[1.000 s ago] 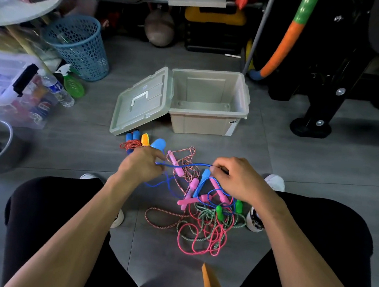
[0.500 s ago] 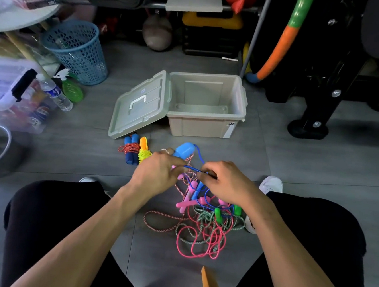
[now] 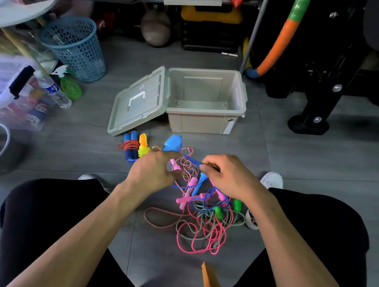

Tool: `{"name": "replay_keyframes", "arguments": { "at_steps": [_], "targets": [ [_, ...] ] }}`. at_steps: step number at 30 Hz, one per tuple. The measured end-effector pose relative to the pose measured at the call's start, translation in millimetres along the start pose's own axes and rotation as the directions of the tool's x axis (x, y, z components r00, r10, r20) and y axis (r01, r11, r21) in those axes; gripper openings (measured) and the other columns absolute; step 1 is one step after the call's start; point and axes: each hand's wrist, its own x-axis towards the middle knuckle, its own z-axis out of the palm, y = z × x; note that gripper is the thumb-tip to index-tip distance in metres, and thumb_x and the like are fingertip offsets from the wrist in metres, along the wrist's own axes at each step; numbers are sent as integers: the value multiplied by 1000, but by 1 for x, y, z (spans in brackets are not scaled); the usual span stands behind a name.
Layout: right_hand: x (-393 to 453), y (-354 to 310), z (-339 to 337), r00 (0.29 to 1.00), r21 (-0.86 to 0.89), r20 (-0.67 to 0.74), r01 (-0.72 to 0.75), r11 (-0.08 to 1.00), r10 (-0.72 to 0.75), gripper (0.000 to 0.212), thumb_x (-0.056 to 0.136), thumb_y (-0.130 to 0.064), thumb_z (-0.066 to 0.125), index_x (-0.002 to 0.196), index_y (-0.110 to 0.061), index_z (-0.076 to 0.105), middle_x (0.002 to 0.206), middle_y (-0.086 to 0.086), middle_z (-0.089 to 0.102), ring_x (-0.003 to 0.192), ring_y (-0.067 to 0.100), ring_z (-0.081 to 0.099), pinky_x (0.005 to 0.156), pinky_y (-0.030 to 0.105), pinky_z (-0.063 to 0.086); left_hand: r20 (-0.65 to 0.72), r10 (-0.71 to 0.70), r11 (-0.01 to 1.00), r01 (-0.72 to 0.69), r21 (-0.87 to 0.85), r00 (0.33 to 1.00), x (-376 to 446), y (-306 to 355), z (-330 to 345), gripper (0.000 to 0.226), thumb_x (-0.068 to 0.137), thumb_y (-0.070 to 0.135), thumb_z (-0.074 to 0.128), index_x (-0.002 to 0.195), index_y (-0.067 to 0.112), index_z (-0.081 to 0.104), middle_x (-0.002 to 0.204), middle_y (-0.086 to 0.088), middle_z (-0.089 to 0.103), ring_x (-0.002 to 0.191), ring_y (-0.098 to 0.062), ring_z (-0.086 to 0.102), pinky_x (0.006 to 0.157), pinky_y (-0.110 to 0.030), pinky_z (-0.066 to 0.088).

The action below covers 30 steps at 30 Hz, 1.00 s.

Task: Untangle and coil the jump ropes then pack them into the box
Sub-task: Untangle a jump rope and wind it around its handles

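Pinching a blue cord (image 3: 193, 161): right hand (image 3: 227, 177), fingertips closed on the cord above the tangle. Left hand (image 3: 153, 171): fingers curled at the cord's other end, with a light blue handle (image 3: 172, 143) sticking out just beyond the fingertips; what exactly the fingers clamp cannot be told.

Tangle of ropes (image 3: 202, 216): on the floor between the person's knees; pink, green-grey, blue and red-white striped cords knotted together, with pink handles (image 3: 188, 197) and green handles (image 3: 218, 212) among them.

Two coiled ropes: blue-handled bundle (image 3: 129, 148) wound in red cord, and yellow bundle (image 3: 143, 148), side by side on the floor, just left of the left hand and in front of the lid.

Box (image 3: 203, 119): beige plastic, open, standing on the floor beyond the ropes. Lid (image 3: 139, 102): leaning against the box's left side.

Blue basket (image 3: 76, 48): far left, well apart from the box. Water bottle (image 3: 54, 91): lying near it.
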Motion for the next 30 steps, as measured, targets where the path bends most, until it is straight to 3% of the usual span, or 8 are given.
{"name": "replay_keyframes", "arguments": {
  "at_steps": [4, 10, 13, 17, 21, 25, 28, 30],
  "targets": [
    [0, 0, 1, 999, -35, 28, -23, 999, 24, 28, 96, -30, 53, 75, -13, 59, 54, 2, 51, 54, 24, 45, 54, 40, 41, -165, -14, 997, 0, -81, 986, 4, -4, -6, 41, 75, 39, 78, 114, 32, 70, 98, -1, 54, 81, -22, 53, 72, -27, 42],
    [1, -8, 1, 999, 96, 44, 3, 995, -7, 34, 96, -28, 56, 63, -31, 57, 49, -8, 43, 46, 8, 36, 49, 27, 29, -15, 249, 939, -245, -240, 968, -2, 3, -11, 15, 79, 35, 75, 92, 26, 78, 85, 2, 63, 78, -18, 58, 70, -33, 48],
    [-2, -11, 0, 999, 84, 27, -42, 996, 39, 27, 95, -31, 58, 70, -21, 61, 47, -12, 50, 44, 4, 48, 46, 21, 33, -87, 151, 980, -160, -117, 985, 0, 5, -14, 8, 86, 30, 69, 91, 29, 76, 85, 2, 59, 77, -19, 55, 66, -32, 46],
    [-4, 1, -8, 993, -75, -85, -91, 993, 85, 29, 91, -36, 59, 68, -18, 57, 54, -5, 53, 53, 16, 49, 53, 33, 40, -230, -172, 976, 198, 95, 958, 15, -24, -36, 13, 87, 27, 62, 93, 29, 73, 99, -7, 60, 84, -33, 61, 68, -35, 48],
    [-6, 1, -14, 991, 19, -133, -31, 999, 34, 25, 94, -31, 56, 71, -22, 59, 52, -6, 47, 51, 11, 41, 53, 32, 37, -33, -325, 944, 326, 58, 945, 15, -38, -29, 16, 81, 22, 61, 89, 31, 73, 98, -2, 68, 90, -29, 64, 77, -36, 53],
    [-5, -4, -8, 998, -35, -65, 3, 999, -5, 24, 95, -27, 53, 76, -16, 62, 53, -2, 51, 55, 18, 46, 58, 37, 42, -30, -66, 992, 62, -109, 997, 5, -13, -7, 34, 79, 30, 75, 113, 25, 71, 92, -1, 62, 87, -26, 58, 77, -29, 44],
    [-2, -9, -1, 1000, -30, -6, 1, 1000, -1, 32, 95, -28, 54, 64, -19, 52, 48, -2, 46, 53, 19, 40, 56, 39, 39, -97, 223, 958, -237, -160, 970, 1, -1, -7, 36, 78, 36, 78, 110, 23, 73, 74, 16, 45, 68, -16, 42, 65, -25, 32],
    [0, -13, 2, 1000, -1, 2, 17, 1000, -17, 35, 96, -29, 55, 63, -22, 49, 49, -3, 43, 50, 15, 36, 52, 36, 34, -95, 286, 943, -298, -149, 953, -2, 2, -6, 29, 83, 47, 66, 101, 26, 75, 75, 13, 45, 67, -15, 46, 62, -28, 38]
  ]
}}
